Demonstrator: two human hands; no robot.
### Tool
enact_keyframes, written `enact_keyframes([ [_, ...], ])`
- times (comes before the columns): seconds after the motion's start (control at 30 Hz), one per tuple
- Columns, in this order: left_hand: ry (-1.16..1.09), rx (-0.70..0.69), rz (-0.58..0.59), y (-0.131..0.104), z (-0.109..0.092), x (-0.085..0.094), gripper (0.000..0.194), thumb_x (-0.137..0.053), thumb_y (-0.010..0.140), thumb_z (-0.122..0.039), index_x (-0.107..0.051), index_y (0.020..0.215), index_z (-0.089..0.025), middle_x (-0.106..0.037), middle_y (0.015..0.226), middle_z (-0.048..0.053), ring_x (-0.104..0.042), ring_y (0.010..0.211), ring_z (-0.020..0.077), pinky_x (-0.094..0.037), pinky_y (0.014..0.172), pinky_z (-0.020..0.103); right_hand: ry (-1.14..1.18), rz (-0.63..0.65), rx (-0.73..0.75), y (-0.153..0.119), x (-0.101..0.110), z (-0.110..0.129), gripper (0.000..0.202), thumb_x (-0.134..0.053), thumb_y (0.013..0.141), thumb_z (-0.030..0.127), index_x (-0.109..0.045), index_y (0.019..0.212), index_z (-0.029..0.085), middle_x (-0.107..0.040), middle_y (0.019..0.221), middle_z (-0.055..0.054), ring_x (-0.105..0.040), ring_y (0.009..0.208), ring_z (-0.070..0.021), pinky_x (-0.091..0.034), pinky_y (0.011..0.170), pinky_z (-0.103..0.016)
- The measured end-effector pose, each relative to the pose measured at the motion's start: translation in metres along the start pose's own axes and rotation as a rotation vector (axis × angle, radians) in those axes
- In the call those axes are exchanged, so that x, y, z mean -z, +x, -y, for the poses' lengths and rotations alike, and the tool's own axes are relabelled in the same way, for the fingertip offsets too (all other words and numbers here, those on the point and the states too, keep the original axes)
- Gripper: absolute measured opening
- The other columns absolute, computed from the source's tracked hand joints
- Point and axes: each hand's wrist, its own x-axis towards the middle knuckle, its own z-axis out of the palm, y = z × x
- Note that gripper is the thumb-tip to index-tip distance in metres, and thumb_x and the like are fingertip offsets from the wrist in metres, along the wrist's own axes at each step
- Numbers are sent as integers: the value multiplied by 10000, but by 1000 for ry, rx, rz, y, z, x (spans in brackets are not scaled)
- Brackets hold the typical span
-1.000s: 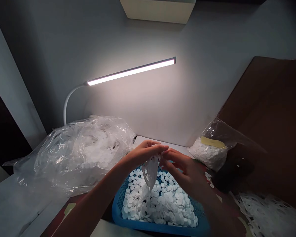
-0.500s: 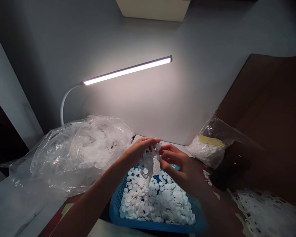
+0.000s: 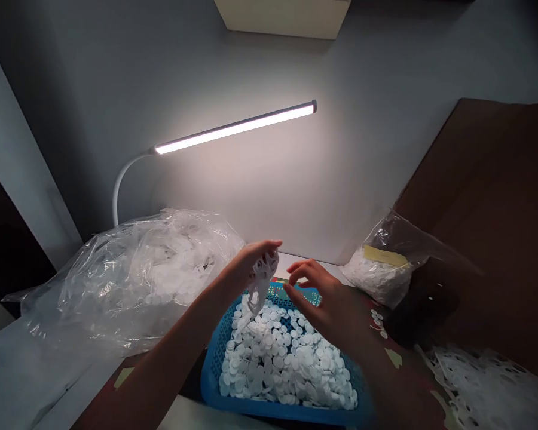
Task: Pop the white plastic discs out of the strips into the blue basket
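My left hand (image 3: 251,259) is closed on a white plastic sheet with round holes (image 3: 260,280), which hangs down crumpled from the fingers. Opposite it, my right hand (image 3: 314,291) has its fingers curved and apart, with nothing between them. Both hands are above a blue perforated basket (image 3: 211,364). Inside lies a heap of small white discs (image 3: 291,364). The left fingers partly hide the sheet's upper part.
A big clear plastic bag of white pieces (image 3: 138,269) lies on the left. At right are a smaller labelled bag (image 3: 381,275), a dark object (image 3: 424,310), a few loose discs (image 3: 378,322) and a pile of holed white sheets (image 3: 488,388). A lit lamp (image 3: 237,128) hangs behind.
My right hand has come away from the white sheet and its fingers have spread. My left hand, still gripping the sheet, has moved slightly left and up.
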Motion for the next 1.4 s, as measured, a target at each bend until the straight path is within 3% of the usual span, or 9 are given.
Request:
enact_keyframes([
  [0.1,242,-70,99,-4,6,-8,331,-572,728,-404,-495,532,-150,-401,462,-39,-357,432,69,-251,432,219,18,-129,48,3,-4,-2,166,-467,858,311,-492,1005,238,-558,1014,-42,-583,835,-167,-506,694,-307],
  [0.23,260,-88,209,-6,8,-12,368,-519,765,-447,-505,566,-139,-411,506,-32,-359,467,70,-260,464,220,33,-166,137,4,-5,-3,158,-452,871,289,-522,1005,246,-546,1033,-40,-570,843,-155,-517,706,-302],
  [0.5,212,-66,205,-5,10,-14,373,-524,770,-423,-473,533,-139,-394,480,-38,-349,445,65,-231,450,227,49,-155,125,3,-2,-6,87,-470,865,255,-550,893,234,-547,977,-26,-564,836,-147,-528,679,-278],
  [0.7,186,-116,75,-4,10,-15,383,-522,754,-450,-480,528,-143,-417,485,-30,-371,445,72,-253,457,235,78,-153,93,3,-3,-5,100,-471,862,295,-532,846,218,-559,1018,-38,-571,856,-157,-535,682,-292],
  [0.9,302,-120,200,-12,5,-19,390,-491,794,-402,-481,504,-140,-387,450,-34,-349,427,68,-223,443,236,88,-152,33,2,-2,-3,141,-486,854,319,-523,960,235,-600,882,-7,-603,732,-124,-516,628,-244],
  [1.0,260,-104,217,-13,6,-19,387,-501,785,-416,-488,513,-141,-402,459,-29,-361,429,71,-232,443,234,118,-124,37,2,0,-3,126,-488,850,330,-536,889,220,-601,864,-12,-604,727,-131,-507,601,-238],
  [1.1,181,-83,152,-9,9,-17,380,-534,755,-439,-504,525,-139,-432,475,-21,-390,444,76,-252,450,231,114,-130,22,2,0,-5,132,-490,849,337,-527,839,211,-596,832,-6,-597,710,-131,-496,578,-228],
  [1.23,-36,-47,42,-1,13,-12,336,-596,708,-415,-493,536,-145,-424,477,-39,-373,427,63,-258,448,225,-3,-157,44,2,0,-7,139,-500,846,338,-524,793,212,-583,760,19,-569,665,-117,-474,630,-239],
  [1.4,-187,2,22,10,16,-2,313,-611,701,-375,-489,531,-142,-424,480,-47,-377,418,53,-277,447,217,-113,-119,78,2,-2,-9,135,-479,863,328,-504,798,212,-557,732,31,-540,633,-102,-430,604,-224],
])
